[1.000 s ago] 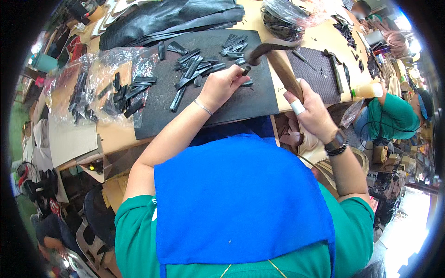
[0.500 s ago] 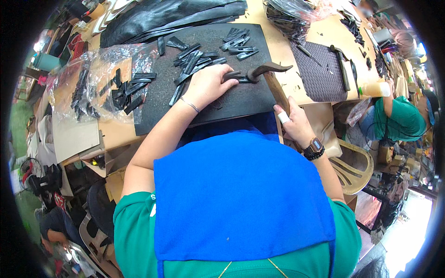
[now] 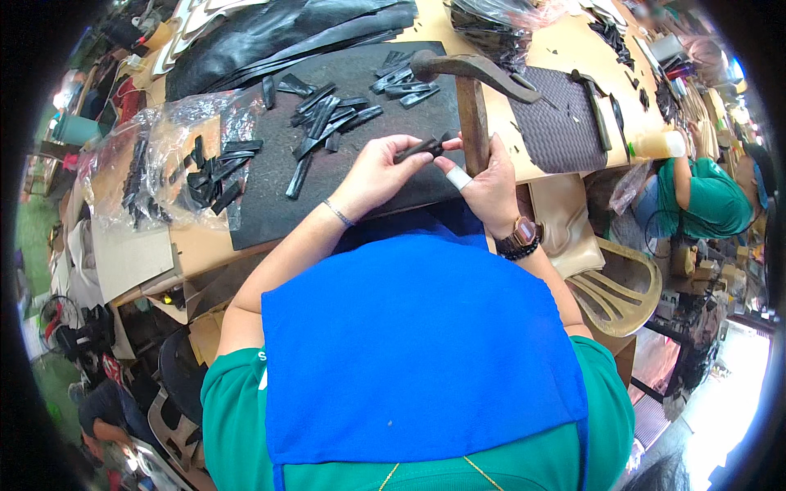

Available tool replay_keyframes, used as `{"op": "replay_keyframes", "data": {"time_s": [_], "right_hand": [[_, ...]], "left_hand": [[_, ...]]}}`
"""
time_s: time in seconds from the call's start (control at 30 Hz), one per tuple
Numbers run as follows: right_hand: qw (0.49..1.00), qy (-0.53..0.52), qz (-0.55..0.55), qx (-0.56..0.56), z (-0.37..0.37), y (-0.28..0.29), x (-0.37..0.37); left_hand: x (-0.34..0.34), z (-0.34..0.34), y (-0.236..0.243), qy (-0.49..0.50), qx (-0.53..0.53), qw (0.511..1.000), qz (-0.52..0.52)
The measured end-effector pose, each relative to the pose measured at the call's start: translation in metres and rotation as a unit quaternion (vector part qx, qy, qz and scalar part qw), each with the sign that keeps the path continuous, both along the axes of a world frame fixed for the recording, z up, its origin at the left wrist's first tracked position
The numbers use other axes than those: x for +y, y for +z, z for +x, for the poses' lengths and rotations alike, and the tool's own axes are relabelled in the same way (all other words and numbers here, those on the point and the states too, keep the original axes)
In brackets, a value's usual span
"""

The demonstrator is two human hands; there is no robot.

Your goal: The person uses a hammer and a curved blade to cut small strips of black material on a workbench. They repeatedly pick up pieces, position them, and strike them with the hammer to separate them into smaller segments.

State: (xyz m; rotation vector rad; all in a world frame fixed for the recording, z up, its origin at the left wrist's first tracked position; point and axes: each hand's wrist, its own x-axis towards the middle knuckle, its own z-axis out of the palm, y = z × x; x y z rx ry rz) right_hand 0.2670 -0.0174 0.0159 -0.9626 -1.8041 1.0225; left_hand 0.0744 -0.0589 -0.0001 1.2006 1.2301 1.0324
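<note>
**Strip (image 3: 419,150) between both hands, hammer (image 3: 472,119) in right hand (image 3: 491,184)**

Left hand (image 3: 378,173): fingers narrow, pinching the black strip above the front right part of the dark mat (image 3: 266,209). Right hand: handle gripped upright against the palm, head uppermost; the thumb, wrapped in white tape (image 3: 458,177), and a fingertip reach the strip's right end. Whether they press on it or merely touch it, I cannot tell.

Loose strips (image 3: 318,123) lie heaped on the mat, left of and beyond the hands; a smaller pile (image 3: 401,82) sits near its far right corner. To the left, further strips (image 3: 217,176) lie by clear plastic (image 3: 115,168). Black sheets (image 3: 246,49) are stacked along the mat's far side. To the right is a textured pad (image 3: 553,135) with a long-handled tool (image 3: 602,123) on it; a bottle (image 3: 657,146) lies near its right edge.
</note>
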Motion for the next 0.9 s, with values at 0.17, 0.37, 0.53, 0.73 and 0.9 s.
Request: {"op": "replay_keyframes", "data": {"time_s": [0.17, 0.37, 0.53, 0.73, 0.9], "right_hand": [[0.998, -0.002, -0.064, 0.022, 0.001, -0.014, -0.001], [0.998, -0.048, -0.023, -0.037, 0.024, -0.005, 0.001], [0.992, -0.092, -0.034, -0.084, 0.055, 0.009, 0.009], [0.931, -0.043, -0.014, -0.363, 0.073, 0.014, -0.010], [0.923, 0.117, -0.010, -0.367, 0.053, 0.027, -0.032]], "left_hand": [[-0.006, 0.003, 0.001, -0.017, 0.158, 0.984, 0.085], [0.026, -0.014, 0.012, 0.052, 0.364, 0.915, 0.166], [0.051, -0.057, 0.019, 0.168, 0.465, 0.853, 0.169], [0.023, -0.077, 0.018, 0.071, 0.555, 0.819, 0.131], [0.021, -0.070, 0.016, 0.106, 0.551, 0.804, 0.195]]}}
